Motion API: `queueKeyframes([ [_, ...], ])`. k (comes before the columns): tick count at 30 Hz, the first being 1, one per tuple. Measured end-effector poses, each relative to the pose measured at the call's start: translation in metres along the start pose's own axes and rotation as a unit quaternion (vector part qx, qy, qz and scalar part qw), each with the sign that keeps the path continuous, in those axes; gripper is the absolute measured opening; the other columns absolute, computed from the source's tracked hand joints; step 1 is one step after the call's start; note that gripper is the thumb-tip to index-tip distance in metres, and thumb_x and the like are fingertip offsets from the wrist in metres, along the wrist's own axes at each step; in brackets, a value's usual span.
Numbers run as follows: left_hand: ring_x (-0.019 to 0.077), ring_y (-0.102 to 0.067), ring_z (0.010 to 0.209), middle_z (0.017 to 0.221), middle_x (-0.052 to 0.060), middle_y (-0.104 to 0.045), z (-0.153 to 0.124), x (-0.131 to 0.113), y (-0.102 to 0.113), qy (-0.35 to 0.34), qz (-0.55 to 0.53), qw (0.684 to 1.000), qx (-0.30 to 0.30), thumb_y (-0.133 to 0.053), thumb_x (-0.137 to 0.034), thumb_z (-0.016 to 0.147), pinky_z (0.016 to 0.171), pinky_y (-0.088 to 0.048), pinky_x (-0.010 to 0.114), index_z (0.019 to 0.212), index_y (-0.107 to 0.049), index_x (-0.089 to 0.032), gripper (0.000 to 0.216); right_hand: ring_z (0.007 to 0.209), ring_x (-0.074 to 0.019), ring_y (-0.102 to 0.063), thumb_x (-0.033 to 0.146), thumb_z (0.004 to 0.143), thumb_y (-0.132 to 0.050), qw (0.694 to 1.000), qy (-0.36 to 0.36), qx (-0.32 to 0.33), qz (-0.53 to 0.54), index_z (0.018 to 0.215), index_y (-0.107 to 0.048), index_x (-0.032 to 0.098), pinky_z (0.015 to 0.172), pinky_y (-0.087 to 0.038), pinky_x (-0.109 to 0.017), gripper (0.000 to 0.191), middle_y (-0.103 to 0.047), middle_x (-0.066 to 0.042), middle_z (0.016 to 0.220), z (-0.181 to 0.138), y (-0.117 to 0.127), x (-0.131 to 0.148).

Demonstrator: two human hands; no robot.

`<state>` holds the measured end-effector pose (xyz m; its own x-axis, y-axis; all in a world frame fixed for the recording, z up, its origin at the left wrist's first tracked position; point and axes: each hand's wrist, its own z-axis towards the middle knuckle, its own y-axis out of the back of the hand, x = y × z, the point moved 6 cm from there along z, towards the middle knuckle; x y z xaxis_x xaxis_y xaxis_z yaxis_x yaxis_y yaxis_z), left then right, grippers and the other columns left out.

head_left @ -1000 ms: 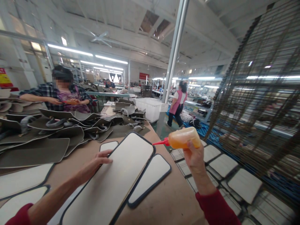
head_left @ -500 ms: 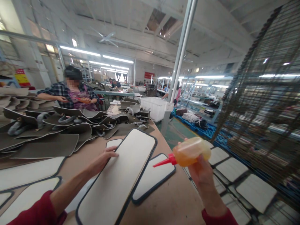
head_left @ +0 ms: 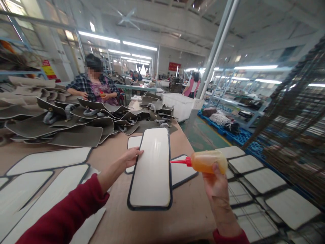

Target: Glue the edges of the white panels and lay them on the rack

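My left hand grips the left edge of a white panel with rounded corners and a dark border, thumb on its face. In my right hand lies a clear squeeze bottle of amber liquid, held sideways. Its red nozzle points left, and the tip is at the panel's right border; whether it touches I cannot tell. Behind the held panel, another dark-edged white panel shows on the right and a further one on the left, both partly hidden.
More white panels lie on the brown tabletop at left. Dark green bag pieces with handles are heaped at the back. A co-worker is behind them. At right are several white panels on a rack and a metal post.
The panel has turned more upright and moved away from me. The bottle has levelled out, bringing its nozzle to the panel's right edge. My view has shifted left and down.
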<state>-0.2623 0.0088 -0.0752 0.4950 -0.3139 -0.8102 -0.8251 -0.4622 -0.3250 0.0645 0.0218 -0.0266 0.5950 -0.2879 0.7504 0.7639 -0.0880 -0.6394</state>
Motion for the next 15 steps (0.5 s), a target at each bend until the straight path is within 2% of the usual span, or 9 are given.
queueKeyframes([
  [3,0.0115,-0.052,0.042,0.055,-0.002,-0.054,0.002,0.002,-0.001,0.009,0.010,1.000,-0.001,-0.053,0.001,0.074,0.043,-0.046,0.021,0.083,-0.056,-0.014,0.017,0.081,-0.0159,-0.068,0.038,0.057,-0.083,0.999,-0.018,-0.024,0.031,0.086,-0.069,0.021,0.079,-0.055,-0.031,0.036,-0.073,0.001,0.084,0.000,0.003,-0.003],
  [6,0.0113,-0.047,0.038,0.051,-0.004,-0.048,0.003,0.004,-0.007,0.008,0.028,1.000,0.010,-0.050,0.001,0.067,0.038,-0.040,0.021,0.074,-0.052,-0.015,0.018,0.084,-0.0169,-0.069,0.040,0.058,-0.082,0.997,-0.041,-0.048,0.054,0.095,-0.069,0.020,0.076,-0.056,-0.029,0.043,-0.075,0.000,0.089,-0.001,0.009,-0.005],
  [10,0.0114,-0.052,0.046,0.057,-0.004,-0.053,0.008,0.014,-0.025,-0.015,0.064,0.996,0.052,-0.048,0.009,0.047,0.043,-0.041,0.020,0.082,-0.057,-0.013,0.043,0.081,-0.0162,-0.069,0.042,0.061,-0.081,0.986,-0.056,-0.133,0.080,0.096,-0.069,0.018,0.075,-0.057,-0.028,0.044,-0.075,-0.001,0.091,-0.006,0.038,-0.001],
  [15,0.0133,-0.055,0.052,0.068,0.000,-0.063,0.033,0.049,-0.060,-0.036,0.135,0.984,0.111,-0.045,0.007,0.041,0.043,-0.039,0.021,0.100,-0.062,-0.010,0.064,0.082,-0.0148,-0.068,0.043,0.065,-0.080,0.966,-0.052,-0.230,0.102,0.097,-0.069,0.018,0.070,-0.057,-0.024,0.042,-0.075,-0.001,0.092,-0.021,0.091,0.017],
])
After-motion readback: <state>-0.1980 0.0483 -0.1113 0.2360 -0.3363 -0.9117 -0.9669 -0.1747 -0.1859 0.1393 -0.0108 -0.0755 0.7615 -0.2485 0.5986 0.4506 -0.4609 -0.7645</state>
